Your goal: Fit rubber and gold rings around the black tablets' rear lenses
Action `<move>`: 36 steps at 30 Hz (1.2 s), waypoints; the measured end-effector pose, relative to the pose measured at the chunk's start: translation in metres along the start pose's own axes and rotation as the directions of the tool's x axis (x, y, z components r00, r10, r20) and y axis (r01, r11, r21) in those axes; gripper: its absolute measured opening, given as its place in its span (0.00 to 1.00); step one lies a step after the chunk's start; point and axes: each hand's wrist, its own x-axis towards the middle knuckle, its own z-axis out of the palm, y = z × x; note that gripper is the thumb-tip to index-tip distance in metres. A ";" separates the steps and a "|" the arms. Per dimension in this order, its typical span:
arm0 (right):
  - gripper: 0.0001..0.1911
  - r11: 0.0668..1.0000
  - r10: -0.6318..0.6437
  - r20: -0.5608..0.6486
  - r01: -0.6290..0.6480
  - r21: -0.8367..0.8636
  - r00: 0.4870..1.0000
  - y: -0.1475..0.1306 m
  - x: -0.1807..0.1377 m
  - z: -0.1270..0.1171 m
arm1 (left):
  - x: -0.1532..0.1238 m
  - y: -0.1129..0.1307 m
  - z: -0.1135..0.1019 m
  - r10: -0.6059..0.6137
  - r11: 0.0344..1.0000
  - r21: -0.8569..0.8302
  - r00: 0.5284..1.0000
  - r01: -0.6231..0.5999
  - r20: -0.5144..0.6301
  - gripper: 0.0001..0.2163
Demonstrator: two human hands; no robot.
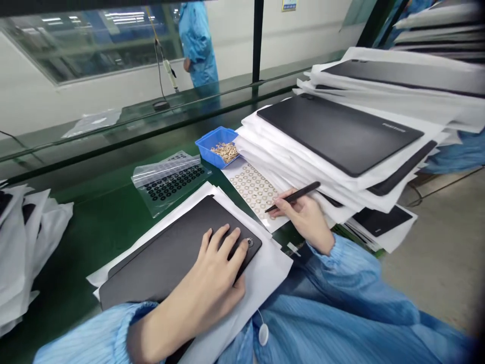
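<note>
My left hand (217,268) lies flat with fingers spread on a dark grey tablet back cover (166,258) that rests on a white sheet. Its fingertips sit beside the round camera hole (249,242) at the cover's corner. My right hand (305,215) is closed on black tweezers (293,196), whose tip touches a white sheet of small ring stickers (253,187) to the right of the cover.
A blue tray (212,144) of small rings sits behind the sticker sheet, next to a clear bag of black rings (170,179). A tall stack of covers in white sleeves (341,136) fills the right. White sleeves (22,242) pile at left. A person in blue stands beyond the glass.
</note>
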 end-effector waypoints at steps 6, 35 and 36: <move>0.13 0.982 -0.035 -0.097 0.016 -0.189 0.995 0.000 -0.005 0.011 | 0.002 -0.001 0.003 0.009 0.998 -0.067 0.999 -0.012 -0.041 0.18; 0.17 0.907 0.010 -0.071 -0.039 -0.420 0.997 0.000 -0.004 0.005 | 0.008 -0.118 -0.006 -0.489 0.863 -0.063 0.860 0.501 0.145 0.26; 0.17 0.909 0.012 -0.070 -0.040 -0.415 0.997 0.000 -0.004 0.005 | 0.005 -0.122 -0.007 -0.481 0.866 -0.073 0.863 0.495 0.153 0.26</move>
